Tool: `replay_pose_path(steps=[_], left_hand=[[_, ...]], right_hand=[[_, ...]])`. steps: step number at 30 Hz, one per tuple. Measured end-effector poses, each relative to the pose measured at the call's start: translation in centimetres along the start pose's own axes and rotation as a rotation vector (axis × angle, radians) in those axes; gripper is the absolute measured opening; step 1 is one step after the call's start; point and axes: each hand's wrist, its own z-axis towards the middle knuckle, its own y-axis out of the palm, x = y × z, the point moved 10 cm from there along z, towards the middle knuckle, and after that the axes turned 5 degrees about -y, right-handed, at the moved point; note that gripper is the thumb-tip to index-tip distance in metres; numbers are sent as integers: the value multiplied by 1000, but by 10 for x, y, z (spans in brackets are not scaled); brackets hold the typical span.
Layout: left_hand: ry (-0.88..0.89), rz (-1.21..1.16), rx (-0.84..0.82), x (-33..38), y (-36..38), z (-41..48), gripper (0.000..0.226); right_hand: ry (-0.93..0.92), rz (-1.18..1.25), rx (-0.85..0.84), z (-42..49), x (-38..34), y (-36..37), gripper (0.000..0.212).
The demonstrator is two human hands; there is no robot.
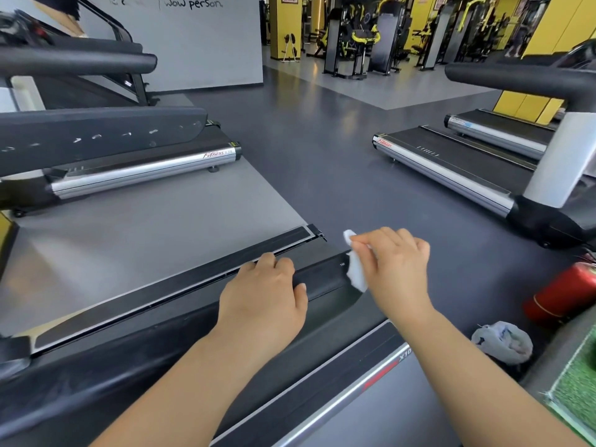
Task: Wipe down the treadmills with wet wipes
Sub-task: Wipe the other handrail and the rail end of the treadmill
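Note:
A black padded handrail of the treadmill in front of me runs from the lower left up to its end near the centre. My left hand grips this rail close to its end, fingers curled over the top. My right hand pinches a crumpled white wet wipe and holds it against the very tip of the rail. Below the rail lie the treadmill's belt and black side strips.
Another treadmill stands at the left, and two more at the right. A red fire extinguisher lies at the right beside a grey rag bundle and green turf. Gym machines fill the background.

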Motion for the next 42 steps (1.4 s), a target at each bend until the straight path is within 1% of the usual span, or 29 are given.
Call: replay_pose_path(steps=[2,5,8,11,13,15,17,19,20,25,28,30,31,32,33,35,37,38,40,42], left_hand=[[-14,-9,13,-2,-2,3,39],[-19,-2,25,-3,-3,3,37],[-16,8,49,-3,-3,2,36],[-16,21,59,-2,-2,2,35],[-16,30,63,-1,-3,1,35],[-12,53,68,1,-3,2,34],[-5,92,64,3,-4,4,33],[-5,118,50,6,-4,5,32],[-5,122,44,6,-5,6,32],[-22,105,22,1,-6,7,38],[-29,103,24,1,-7,5,41],[-29,102,20,2,-6,5,42],[-32,100,17,2,-6,5,43],[-40,96,12,1,-6,6,43],[-51,90,4,0,-6,7,44],[-78,84,-16,-2,-5,8,46],[-105,74,-35,-4,-2,7,48],[-117,65,-40,-4,-2,6,49],[-133,44,-39,-5,-2,5,51],[-140,32,-38,-6,-2,4,51]], right_hand=[[-95,68,-13,0,-33,5,25],[-188,29,-20,-6,-53,15,22],[-214,-64,-43,-2,-38,21,22],[-148,-141,-84,8,-2,22,27],[-72,-72,-77,12,14,14,29],[-69,63,-64,14,-1,8,26],[-162,172,-67,12,-39,12,24],[-266,187,-73,2,-70,20,23],[-286,177,-67,-2,-75,22,23],[-294,45,-26,2,-52,17,22],[-242,-78,-45,10,-11,19,15],[-146,-43,-47,11,17,15,13],[-108,20,-48,11,21,13,12],[-95,95,-58,12,17,12,16],[-112,165,-69,11,5,14,21],[-204,244,-86,7,-28,17,24],[-281,246,-84,-1,-46,20,22],[-292,237,-81,-3,-44,20,22],[-269,189,-87,-1,-24,21,24],[-184,117,-92,1,9,22,26]])
